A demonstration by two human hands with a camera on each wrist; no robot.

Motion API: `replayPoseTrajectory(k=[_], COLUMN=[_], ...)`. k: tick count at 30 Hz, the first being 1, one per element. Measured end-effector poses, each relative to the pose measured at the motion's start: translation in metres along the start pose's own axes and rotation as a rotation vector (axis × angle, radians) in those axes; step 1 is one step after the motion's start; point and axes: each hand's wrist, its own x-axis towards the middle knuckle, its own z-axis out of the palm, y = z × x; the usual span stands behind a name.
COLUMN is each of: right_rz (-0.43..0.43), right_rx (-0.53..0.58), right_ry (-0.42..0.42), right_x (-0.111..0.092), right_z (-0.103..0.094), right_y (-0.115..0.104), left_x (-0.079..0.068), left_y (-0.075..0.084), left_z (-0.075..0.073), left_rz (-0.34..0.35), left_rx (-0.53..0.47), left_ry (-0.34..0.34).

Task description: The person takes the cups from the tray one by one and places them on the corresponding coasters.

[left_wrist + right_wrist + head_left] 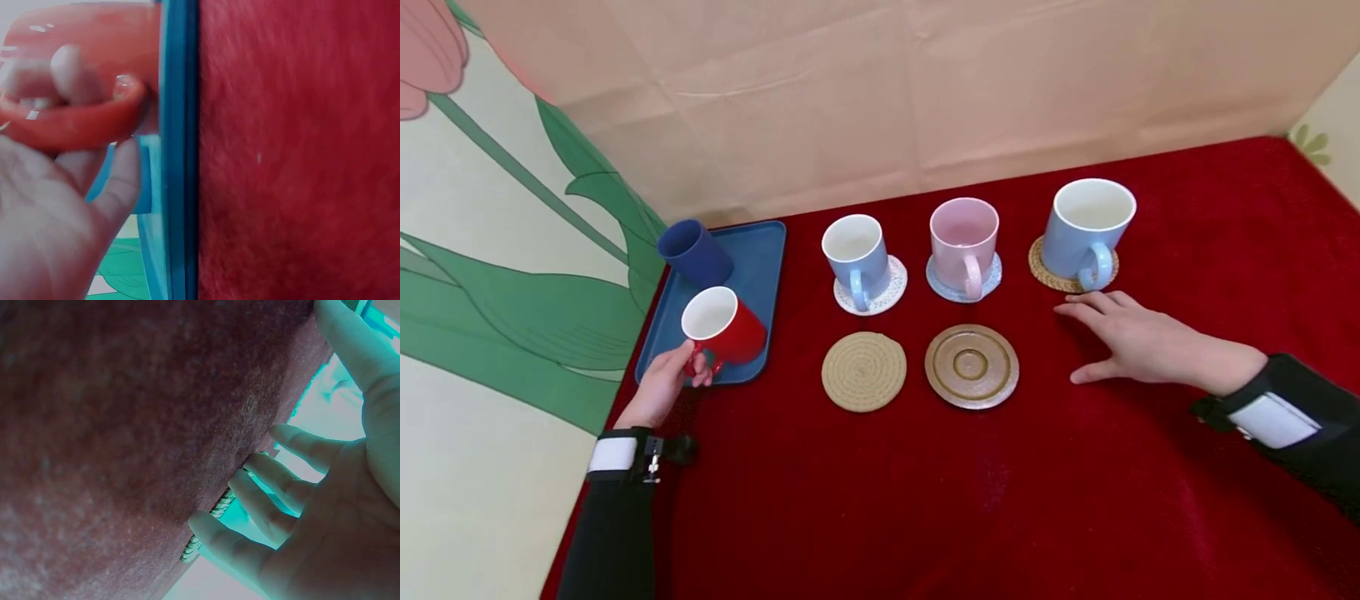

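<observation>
My left hand (664, 385) grips the handle of a red mug (736, 333) with a white inside. In the left wrist view the fingers (78, 78) pass through the loop of the red handle (75, 125). The mug tilts a little over the front part of a blue tray (752, 258). A dark blue cup (702, 257) is on the tray behind it. On the right, my right hand (1138, 337) is spread low over the red cloth, holding nothing. Its fingertips are just in front of a large light blue mug (1078, 237) on a woven coaster (1043, 271).
A smaller light blue mug (865, 258) stands on a white lacy coaster (891, 292). Right of it, a pink mug (958, 250) stands on a pale blue coaster (988, 279). In front lie a round woven coaster (863, 372) and a brown ringed coaster (972, 367).
</observation>
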Motion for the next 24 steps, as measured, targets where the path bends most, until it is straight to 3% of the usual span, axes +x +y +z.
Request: replayPoseTrajectory(k=[3, 6, 10, 16, 20, 24], right_rz=[-0.002, 0.003, 0.009, -0.089, -0.188, -0.243], right_rx=[-0.011, -0.032, -0.059, -0.082, -0.073, -0.061], right_ry=[-0.003, -0.031, -0.068, -0.008, 0.027, 0.01], right_x=[0.0, 0.002, 0.011, 0.029, 0.044, 0.063], right_z=[-0.002, -0.006, -0.018, -0.034, -0.033, -0.021], right_y=[0.0, -0.003, -0.014, -0.052, -0.081, -0.104], left_x=[-0.001, -0.002, -0.003, -0.002, -0.002, -0.003], left_y=[-0.002, -0.003, -0.003, -0.002, 0.001, 0.009], left_z=[0.001, 0.004, 0.012, 0.024, 0.029, 0.038], left_rz=[0.032, 0.052, 0.059, 0.078, 0.137, 0.17], left_rx=[-0.048, -0.074, -0.097, -0.194, -0.3, -0.361], left_ry=[-0.075, -0.08, 0.001, 0.119, 0.178, 0.242])
